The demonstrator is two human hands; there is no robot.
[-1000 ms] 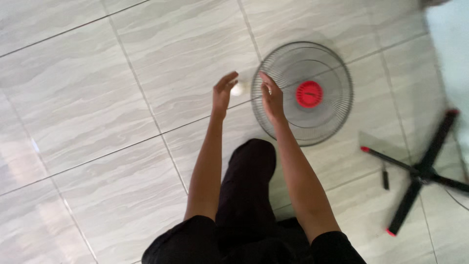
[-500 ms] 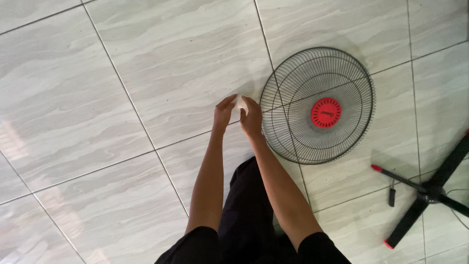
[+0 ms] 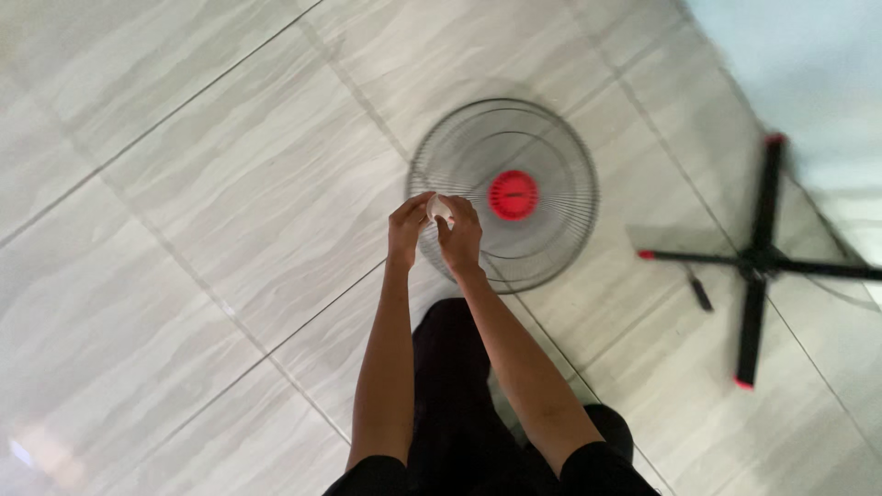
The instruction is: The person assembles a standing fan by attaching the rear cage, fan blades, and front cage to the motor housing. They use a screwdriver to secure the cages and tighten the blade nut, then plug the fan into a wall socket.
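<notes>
My left hand [image 3: 406,230] and my right hand [image 3: 458,237] are raised together in front of me, both pinching a small white object [image 3: 439,208] between their fingertips. What the white object is cannot be made out. Just beyond the hands, a round black wire fan grille [image 3: 542,248] with a red centre disc [image 3: 513,194] lies flat on the tiled floor. My arms reach out over my black-clad knee [image 3: 450,367].
A black cross-shaped fan base [image 3: 758,262] with red end caps lies on the floor at the right, with a small dark part [image 3: 700,292] beside it. A pale wall [image 3: 808,73] rises at the upper right. The floor is large light marbled tiles [image 3: 211,184].
A second ago the hands were apart with the white object between them; they closed on it together. The view has since swung, so the grille and base now sit further left.
</notes>
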